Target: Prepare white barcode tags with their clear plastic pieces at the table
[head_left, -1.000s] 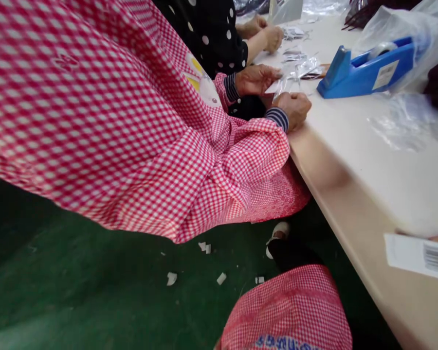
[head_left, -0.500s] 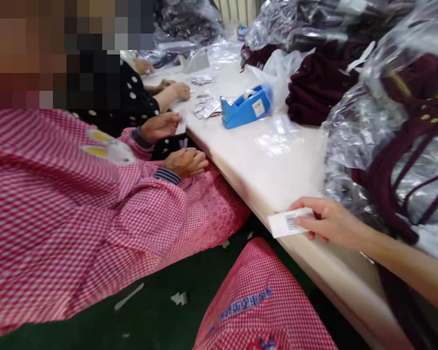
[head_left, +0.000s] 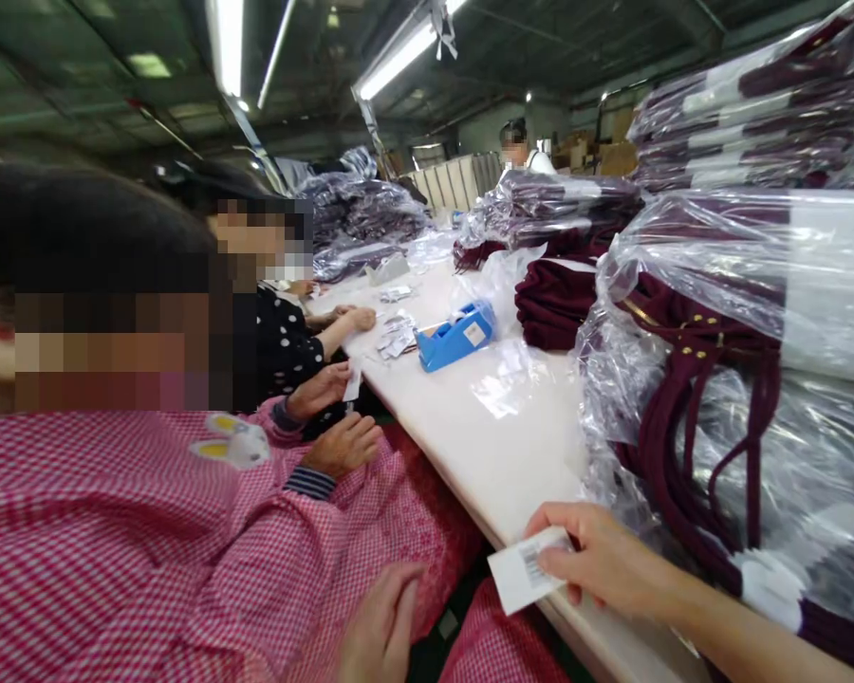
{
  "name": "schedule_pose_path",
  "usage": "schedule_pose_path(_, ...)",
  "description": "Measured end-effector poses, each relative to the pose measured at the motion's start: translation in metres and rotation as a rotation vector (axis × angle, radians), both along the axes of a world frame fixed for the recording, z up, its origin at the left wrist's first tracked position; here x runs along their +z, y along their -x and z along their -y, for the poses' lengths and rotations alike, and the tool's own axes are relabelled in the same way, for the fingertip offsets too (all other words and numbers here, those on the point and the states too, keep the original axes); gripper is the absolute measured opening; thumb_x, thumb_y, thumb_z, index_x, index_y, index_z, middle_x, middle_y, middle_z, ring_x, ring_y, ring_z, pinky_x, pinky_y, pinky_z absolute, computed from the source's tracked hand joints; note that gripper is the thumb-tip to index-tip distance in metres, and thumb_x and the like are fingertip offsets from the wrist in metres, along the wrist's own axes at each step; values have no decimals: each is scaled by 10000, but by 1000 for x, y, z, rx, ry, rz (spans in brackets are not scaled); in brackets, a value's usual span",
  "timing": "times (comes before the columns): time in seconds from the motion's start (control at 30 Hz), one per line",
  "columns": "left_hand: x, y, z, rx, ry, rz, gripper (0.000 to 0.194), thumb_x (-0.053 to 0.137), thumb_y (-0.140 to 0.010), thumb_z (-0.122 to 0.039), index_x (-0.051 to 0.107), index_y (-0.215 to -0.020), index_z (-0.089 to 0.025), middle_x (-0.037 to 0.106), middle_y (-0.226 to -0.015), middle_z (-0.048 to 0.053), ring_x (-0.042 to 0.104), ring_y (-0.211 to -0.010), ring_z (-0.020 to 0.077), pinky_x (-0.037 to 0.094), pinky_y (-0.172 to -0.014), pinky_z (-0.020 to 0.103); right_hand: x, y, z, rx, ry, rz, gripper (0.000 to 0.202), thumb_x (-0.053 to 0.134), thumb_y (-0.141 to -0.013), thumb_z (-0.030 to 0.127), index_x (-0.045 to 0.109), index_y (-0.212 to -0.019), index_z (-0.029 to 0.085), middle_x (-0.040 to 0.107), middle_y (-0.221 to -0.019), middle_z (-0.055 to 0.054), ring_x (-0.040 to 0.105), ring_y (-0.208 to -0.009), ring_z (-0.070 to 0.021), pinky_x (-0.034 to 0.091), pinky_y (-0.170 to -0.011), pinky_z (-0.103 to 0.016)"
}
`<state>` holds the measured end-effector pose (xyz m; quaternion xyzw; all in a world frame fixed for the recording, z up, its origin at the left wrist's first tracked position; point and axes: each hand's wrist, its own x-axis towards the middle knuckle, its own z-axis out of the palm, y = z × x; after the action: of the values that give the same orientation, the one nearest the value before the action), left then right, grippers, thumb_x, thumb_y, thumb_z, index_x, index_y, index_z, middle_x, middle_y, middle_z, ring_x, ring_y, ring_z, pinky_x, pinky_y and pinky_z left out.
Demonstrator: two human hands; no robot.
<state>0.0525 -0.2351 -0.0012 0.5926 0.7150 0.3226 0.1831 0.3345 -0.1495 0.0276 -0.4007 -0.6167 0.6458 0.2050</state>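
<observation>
My right hand (head_left: pixel 590 560) pinches a white card with a barcode (head_left: pixel 528 571) between thumb and fingers, over the near edge of the white table (head_left: pixel 462 446). At the bottom centre is my left hand (head_left: pixel 384 626), blurred and cut off by the frame, over the pink checked cloth; its fingertips are hard to make out. A blue tape dispenser (head_left: pixel 456 337) stands farther along the table, with a pile of small tags (head_left: pixel 399 334) beside it.
On the right, plastic-wrapped maroon garments (head_left: pixel 726 332) are heaped high. Folded maroon cloth (head_left: pixel 555 304) lies behind the dispenser. To the left sits a person in a pink checked smock (head_left: pixel 149 531), hands near the table edge; others sit beyond.
The view has tilted up, showing the ceiling lights and more of the stacks. My left hand has come into view at the bottom. My right hand still holds the card, now angled differently.
</observation>
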Motion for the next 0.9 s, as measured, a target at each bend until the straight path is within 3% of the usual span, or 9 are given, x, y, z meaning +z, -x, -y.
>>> schedule_pose_path(0.1, 29, -41, -100, -220, -162, -171, 305, 419, -916, -262, 619, -1141, -212, 601, -1256, 79, 510, -1201, 234, 372, -1060, 386, -1, 0, 1, -10, -2, -17, 225, 486, -727, 125, 630, -885, 195, 538, -520, 67, 441, -384, -67, 308, -368, -142)
schedule_pose_path(0.17, 36, -65, -154, -308, -183, -232, 346, 424, -902, -222, 574, -1208, -162, 533, -1349, 118, 445, -1270, 235, 318, -1100, 405, 0, 1, 2, -22, -3, -29, 230, 486, -709, 119, 629, -873, 195, 547, -540, 62, 461, -405, -76, 319, -385, -150)
schedule_pose_path(0.23, 34, -80, -192, -351, -178, -240, 345, 553, -829, -217, 598, -1166, -155, 549, -1334, 127, 440, -1274, 257, 314, -1101, 417, 1, 2, 2, -32, 9, -42, 236, 485, -692, 118, 625, -867, 192, 549, -556, 58, 480, -428, -86, 332, -401, -159)
schedule_pose_path(0.3, 27, -84, -211, -380, -161, -233, 240, 582, -802, -189, 656, -1030, -181, 617, -1246, 102, 498, -1213, 248, 346, -1076, 410, 2, 3, 2, -40, 33, -46, 239, 485, -680, 123, 622, -865, 185, 549, -576, 54, 487, -446, -90, 343, -413, -163)
schedule_pose_path(0.47, 23, -74, -216, -365, -119, -140, 178, 502, -820, -133, 666, -806, -198, 700, -996, 82, 603, -1018, 225, 413, -974, 383, -2, 6, 2, -50, 27, -38, 227, 518, -672, 133, 640, -859, 174, 552, -623, 37, 493, -516, -92, 315, -432, -155)
schedule_pose_path(0.67, 66, -60, -214, -346, -81, 127, 266, 442, -867, -341, 637, -815, -167, 709, -916, 83, 629, -915, 231, 475, -825, 339, -6, 5, 0, -112, 144, -231, 210, 649, -678, 215, 650, -883, 171, 529, -635, 36, 488, -568, -88, 303, -466, -160)
schedule_pose_path(0.77, 96, -54, -200, -467, 6, 266, 296, 469, -853, -388, 628, -774, -151, 721, -848, 74, 649, -828, 201, 501, -734, 296, 14, 4, -4, -123, 259, -375, 434, 705, -653, 254, 610, -1068, 168, 568, -651, 33, 467, -502, -68, 285, -429, -160)
schedule_pose_path(0.83, 114, -53, -183, -558, 76, 342, 271, 501, -840, -370, 639, -773, -147, 728, -843, 70, 648, -796, 181, 496, -711, 273, 36, 2, -6, -185, 273, -470, 717, 715, -670, 289, 437, -1326, 213, 592, -660, 45, 421, -416, -52, 241, -378, -164)
schedule_pose_path(0.9, 129, -55, -165, -639, 170, 434, 235, 522, -831, -329, 651, -767, -144, 726, -823, 62, 637, -774, 164, 479, -693, 250, 59, 1, -9, -268, 229, -553, 862, 718, -693, 300, 277, -1432, 241, 555, -602, 78, 381, -367, -44, 192, -352, -166)
